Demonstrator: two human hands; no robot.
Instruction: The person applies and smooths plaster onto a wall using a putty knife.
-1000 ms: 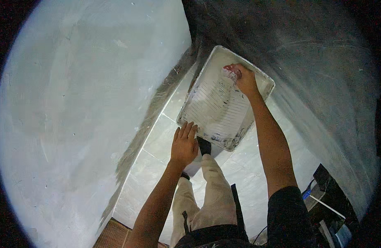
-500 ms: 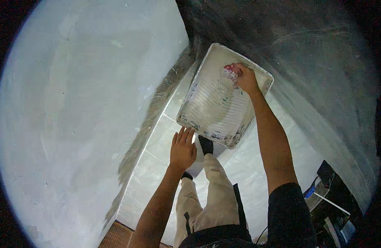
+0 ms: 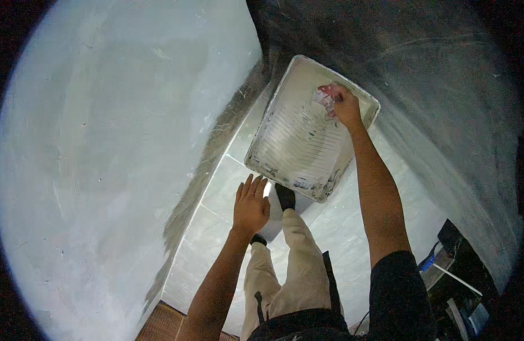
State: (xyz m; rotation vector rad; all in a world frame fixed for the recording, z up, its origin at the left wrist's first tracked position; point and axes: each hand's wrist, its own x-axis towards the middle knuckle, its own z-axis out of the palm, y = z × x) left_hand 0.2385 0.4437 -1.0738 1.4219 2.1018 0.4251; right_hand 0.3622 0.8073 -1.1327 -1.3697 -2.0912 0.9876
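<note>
A paint tray [image 3: 296, 133], ribbed and coated in whitish paint with dark smears at its near end, sits tilted across the view ahead of my feet. Over its far right part, my right hand [image 3: 347, 108] is closed on a crumpled red-and-white piece [image 3: 328, 99], smeared with paint; its exact kind does not show. My left hand [image 3: 251, 204] is held out with fingers stretched, just short of the tray's near left corner, and holds nothing.
A pale painted wall [image 3: 114, 142] rises on the left, and a dark, streaked wall [image 3: 438, 85] stands at the far right. Whitish floor tiles [image 3: 216, 193] lie beneath. At lower right are a white stick [image 3: 458, 279] and assorted items; a brown woven surface [image 3: 164, 324] shows at lower left.
In the picture, the tray and my right hand with the crumpled piece sit slightly farther right. My left hand has stayed nearly in place, with a small gap to the tray.
</note>
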